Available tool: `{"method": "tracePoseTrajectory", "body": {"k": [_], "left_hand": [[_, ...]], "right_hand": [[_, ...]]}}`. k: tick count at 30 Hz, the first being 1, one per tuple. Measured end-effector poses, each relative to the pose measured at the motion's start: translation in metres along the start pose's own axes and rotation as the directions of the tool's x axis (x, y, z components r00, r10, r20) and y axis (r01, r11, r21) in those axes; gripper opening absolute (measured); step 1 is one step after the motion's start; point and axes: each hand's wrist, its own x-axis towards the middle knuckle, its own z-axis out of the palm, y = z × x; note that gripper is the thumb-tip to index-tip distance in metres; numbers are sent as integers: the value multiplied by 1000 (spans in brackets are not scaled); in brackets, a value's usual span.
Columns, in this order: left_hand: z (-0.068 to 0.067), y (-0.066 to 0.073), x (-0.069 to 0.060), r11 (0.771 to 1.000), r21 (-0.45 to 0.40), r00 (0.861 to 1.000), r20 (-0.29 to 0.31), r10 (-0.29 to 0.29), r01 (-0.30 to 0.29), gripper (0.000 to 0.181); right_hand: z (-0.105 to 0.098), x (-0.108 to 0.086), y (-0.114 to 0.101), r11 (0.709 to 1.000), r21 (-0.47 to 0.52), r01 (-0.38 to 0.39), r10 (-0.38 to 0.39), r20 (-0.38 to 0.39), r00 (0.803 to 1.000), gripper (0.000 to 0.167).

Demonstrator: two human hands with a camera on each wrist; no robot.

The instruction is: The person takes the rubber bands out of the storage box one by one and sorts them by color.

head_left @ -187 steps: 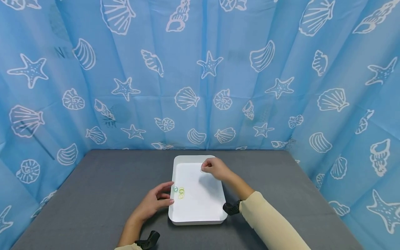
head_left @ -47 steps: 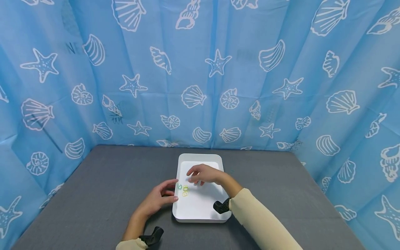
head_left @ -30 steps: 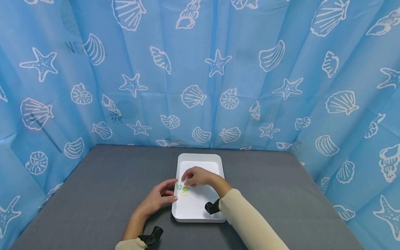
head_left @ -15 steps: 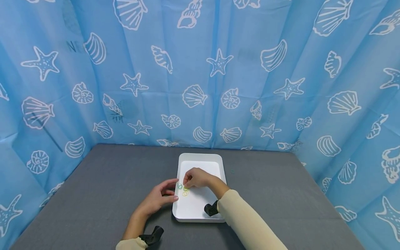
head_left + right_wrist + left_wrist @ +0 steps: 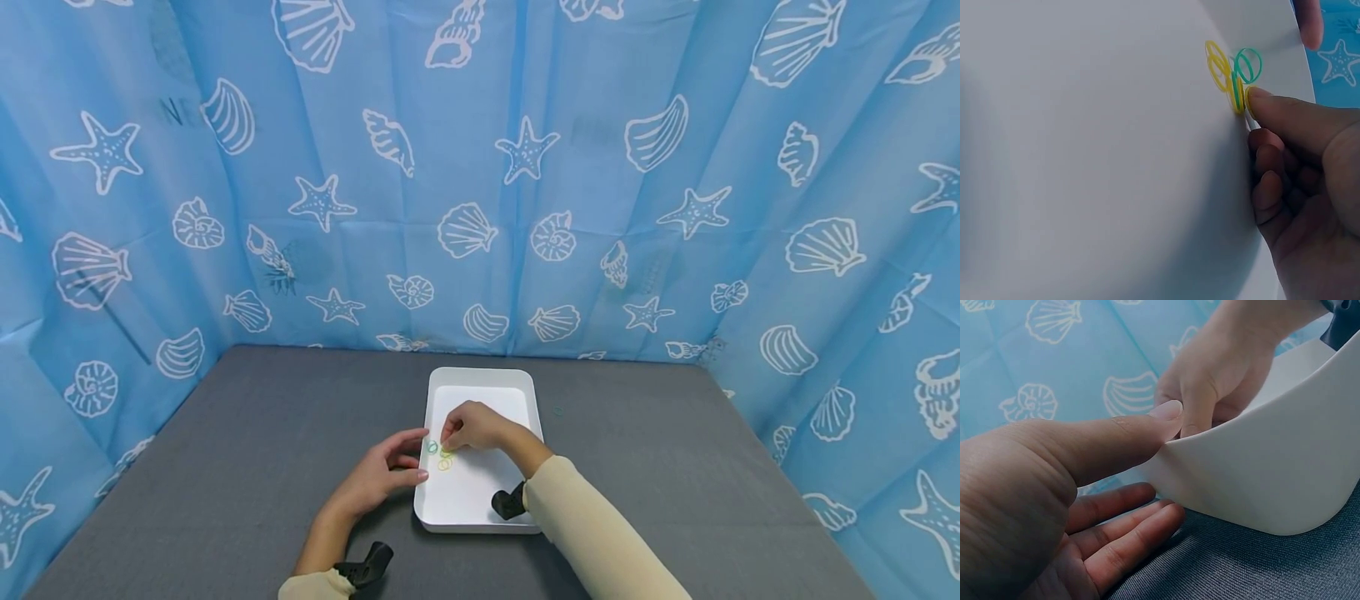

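Note:
My right hand (image 5: 471, 427) reaches into the white tray (image 5: 480, 517), near its left side. In the right wrist view its thumb and curled forefinger pinch the edge of a yellow rubber band (image 5: 1249, 99) at a small cluster. Yellow rubber bands (image 5: 1212, 64) and green rubber bands (image 5: 1259, 65) lie against one another there; the fingers hide part of the cluster in the head view. My left hand (image 5: 382, 468) rests at the tray's left wall, fingers extended. Its thumb touches the rim (image 5: 1210, 434) in the left wrist view, with the other fingers lower, beside the outer wall.
A thin green rubber band (image 5: 558, 411) lies on the grey tabletop (image 5: 637, 450) to the right of the tray. Behind the table hangs a blue curtain (image 5: 450, 292) with white shell prints. Each wrist carries a black camera (image 5: 508, 502).
My right hand has moved from the tray's far right to the bands on the left and lowered onto them. A green band now shows on the table. My left hand stays at the tray.

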Motion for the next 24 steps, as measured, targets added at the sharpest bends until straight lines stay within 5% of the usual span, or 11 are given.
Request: {"method": "tracePoseTrajectory", "body": {"k": [6, 12, 24], "left_hand": [[1, 7, -2, 1000, 15, 1000, 3, -5, 5, 62], [-1, -7, 4, 1000, 26, 1000, 5, 2, -2, 63], [-2, -7, 2, 1000, 8, 1000, 13, 18, -18, 65]], "right_hand": [[-2, -2, 1, 1000, 24, 0, 0, -26, 1000, 10], [-3, -4, 3, 997, 80, -11, 14, -38, 999, 9], [-10, -11, 6, 995, 93, -22, 29, -75, 997, 12]]}}
